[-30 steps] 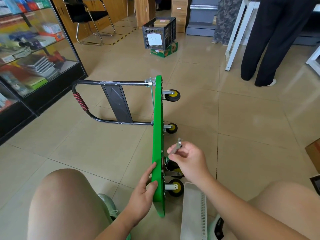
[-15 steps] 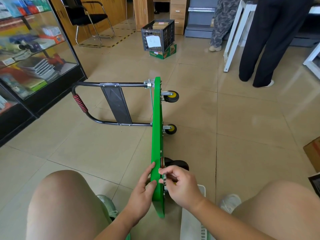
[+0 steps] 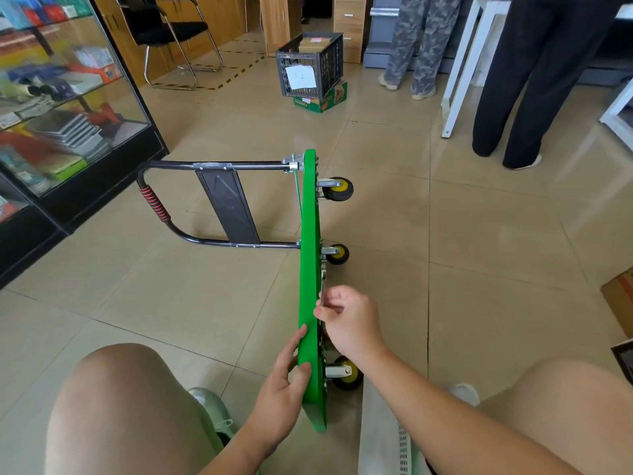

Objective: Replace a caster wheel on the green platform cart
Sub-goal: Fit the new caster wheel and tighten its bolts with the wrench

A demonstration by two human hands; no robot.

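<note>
Green platform cart [image 3: 310, 269] tipped onto one long edge on the floor, deck upright, long axis running 12 to 6, underside facing 3. Off at 9 of deck: black handle [image 3: 219, 165] swung out flat toward glass cabinet [image 3: 68, 132]. Left hand [image 3: 284, 389] curled round deck's near end, steadying it. Tight against underside at 3 of deck: right hand [image 3: 352, 323], fingers curled, pinching thin metal tool [image 3: 323, 286], likely a wrench, pointing toward 12 along deck. Fastener under it hidden; cannot tell whether tool is seated.

All visible wheels on the 3 side: far caster [image 3: 338, 189] and middle caster [image 3: 338, 254] at 12 of right hand, near caster [image 3: 346, 375] just at 6 of it, under the wrist. Fourth mount probably behind right hand, not visible. Judged step: working bolts of that hidden mount. Right hand nearer; swing has to stay parallel to deck, with little room. White basket [image 3: 380, 437] at 6, beside right forearm.
</note>
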